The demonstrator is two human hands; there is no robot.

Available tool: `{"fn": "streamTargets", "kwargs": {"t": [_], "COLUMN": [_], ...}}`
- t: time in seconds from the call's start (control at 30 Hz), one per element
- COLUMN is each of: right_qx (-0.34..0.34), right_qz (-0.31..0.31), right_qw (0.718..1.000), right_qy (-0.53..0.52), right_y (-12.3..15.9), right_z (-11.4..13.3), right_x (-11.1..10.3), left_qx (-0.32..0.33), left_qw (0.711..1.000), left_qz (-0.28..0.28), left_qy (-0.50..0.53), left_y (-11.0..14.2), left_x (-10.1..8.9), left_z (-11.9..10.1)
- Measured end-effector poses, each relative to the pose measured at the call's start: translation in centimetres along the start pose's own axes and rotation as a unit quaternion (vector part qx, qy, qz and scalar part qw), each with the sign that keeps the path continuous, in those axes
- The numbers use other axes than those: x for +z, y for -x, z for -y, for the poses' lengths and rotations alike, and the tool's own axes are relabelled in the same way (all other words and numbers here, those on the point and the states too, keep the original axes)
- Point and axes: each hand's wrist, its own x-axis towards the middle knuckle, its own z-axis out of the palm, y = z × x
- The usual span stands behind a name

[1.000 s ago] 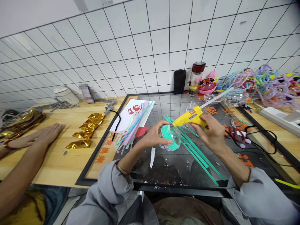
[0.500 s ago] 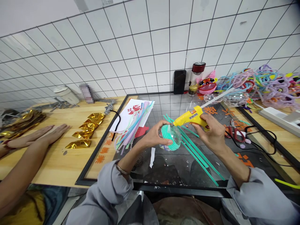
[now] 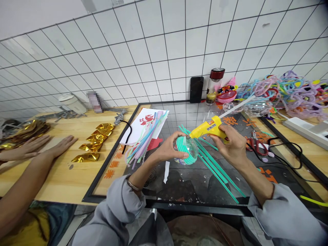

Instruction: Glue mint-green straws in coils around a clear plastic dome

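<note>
My left hand (image 3: pixel 169 147) is closed round a clear plastic ball (image 3: pixel 192 149) wrapped partly in green fuzzy strips (image 3: pixel 183 145). In my right hand (image 3: pixel 232 143) is a yellow hot glue gun (image 3: pixel 208 127), its nozzle at the top edge of the ball; whether it touches cannot be told. A long white glue stick (image 3: pixel 237 107) juts from the gun's back. Beneath the hands, several loose green pipe cleaners (image 3: pixel 212 167) lie on the dark glass panel (image 3: pixel 187 186).
Left of the ball, pastel pipe cleaners (image 3: pixel 147 136) rest on white paper (image 3: pixel 133 124). Scissors (image 3: pixel 256 143) and a black cord (image 3: pixel 287 164) lie on the right. A phone (image 3: pixel 196 89) and bottle (image 3: pixel 214 87) stand at the wall. Another person's hands (image 3: pixel 61 145) are near gold foil (image 3: pixel 94 141).
My hands, the ball and the glue gun have hardly moved. At the left, one of the other person's hands has slid back from the other.
</note>
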Motion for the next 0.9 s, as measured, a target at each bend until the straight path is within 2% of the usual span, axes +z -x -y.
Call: {"fn": "streamTargets", "kwargs": {"t": [0.43, 0.9], "right_qx": [-0.004, -0.036], "right_qz": [-0.005, -0.005], "right_qw": [1.000, 0.999], "right_qy": [0.009, 0.030], "right_y": [0.10, -0.30], "right_z": [-0.21, -0.22], "right_x": [0.00, -0.15], "left_qx": [0.021, -0.005], "left_qw": [1.000, 1.000], "left_qz": [0.007, 0.002], "left_qy": [-0.002, 0.009], "left_y": [-0.23, 0.04], "left_x": [-0.16, 0.08], "left_z": [0.64, 0.11]}}
